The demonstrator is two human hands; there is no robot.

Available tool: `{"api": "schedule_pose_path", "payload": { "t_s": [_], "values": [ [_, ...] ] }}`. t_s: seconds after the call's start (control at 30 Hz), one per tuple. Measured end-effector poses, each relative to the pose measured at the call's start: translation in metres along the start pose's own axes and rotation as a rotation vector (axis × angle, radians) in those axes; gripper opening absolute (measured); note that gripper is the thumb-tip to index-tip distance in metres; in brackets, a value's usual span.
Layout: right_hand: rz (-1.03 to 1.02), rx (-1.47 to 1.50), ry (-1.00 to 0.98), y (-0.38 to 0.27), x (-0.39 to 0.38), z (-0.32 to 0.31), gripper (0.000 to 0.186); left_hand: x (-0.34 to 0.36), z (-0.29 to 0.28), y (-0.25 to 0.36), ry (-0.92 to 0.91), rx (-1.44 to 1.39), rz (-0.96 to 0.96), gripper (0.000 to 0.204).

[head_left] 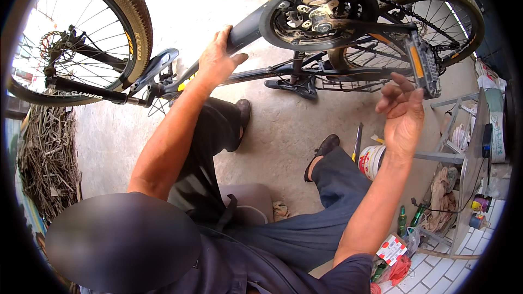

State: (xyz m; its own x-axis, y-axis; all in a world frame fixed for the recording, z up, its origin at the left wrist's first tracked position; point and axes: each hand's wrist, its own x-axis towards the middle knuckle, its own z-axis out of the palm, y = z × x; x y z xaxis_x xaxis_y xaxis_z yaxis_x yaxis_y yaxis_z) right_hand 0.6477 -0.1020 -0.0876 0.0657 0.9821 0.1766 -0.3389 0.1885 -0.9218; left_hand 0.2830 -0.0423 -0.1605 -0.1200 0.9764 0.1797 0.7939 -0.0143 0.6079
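Note:
A dark bicycle lies on its side, with its front wheel (139,32) at the upper left, its chainring (291,13) at top center and its rear wheel (460,5) at the upper right. My left hand (218,60) is closed on the thick frame tube (246,30), left of the chainring. My right hand (402,114) is open, palm up with loosely bent fingers apart, just below a black and orange pedal (417,62); whether a fingertip touches it I cannot tell. The saddle (289,87) hangs beneath the frame, above the concrete floor.
A white bucket (371,161) and a long tool (358,141) stand beside my right foot. A metal-legged table (469,158), green bottles (402,220) and clutter line the right side. A bundle of sticks (46,158) lies at left. A grey container (251,215) is between my legs.

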Motion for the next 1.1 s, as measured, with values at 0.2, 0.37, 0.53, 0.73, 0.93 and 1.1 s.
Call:
{"api": "schedule_pose_path", "payload": {
  "t_s": [0.2,0.37,0.53,0.73,0.93,1.1],
  "values": [
    [0.212,-0.289,0.341,0.007,-0.001,-0.017,0.026,-0.018,0.008,0.018,0.248,-0.115,0.099,0.063],
    [-0.116,-0.123,0.434,0.000,0.000,-0.032,0.027,-0.034,-0.006,0.057,0.394,-0.285,0.282,0.035],
    [-0.276,-0.218,0.433,-0.008,-0.005,-0.013,0.042,-0.021,-0.017,0.083,0.499,-0.291,0.433,0.021],
    [-0.355,-0.360,0.373,-0.014,-0.008,0.005,0.054,-0.017,-0.014,0.094,0.472,-0.153,0.345,0.015],
    [-0.331,-0.345,0.331,-0.016,-0.011,0.006,0.057,-0.023,-0.014,0.099,0.481,-0.058,0.275,0.017],
    [-0.367,-0.323,0.317,-0.017,-0.012,0.014,0.060,-0.023,-0.008,0.096,0.473,-0.016,0.258,0.019]
  ]
}}
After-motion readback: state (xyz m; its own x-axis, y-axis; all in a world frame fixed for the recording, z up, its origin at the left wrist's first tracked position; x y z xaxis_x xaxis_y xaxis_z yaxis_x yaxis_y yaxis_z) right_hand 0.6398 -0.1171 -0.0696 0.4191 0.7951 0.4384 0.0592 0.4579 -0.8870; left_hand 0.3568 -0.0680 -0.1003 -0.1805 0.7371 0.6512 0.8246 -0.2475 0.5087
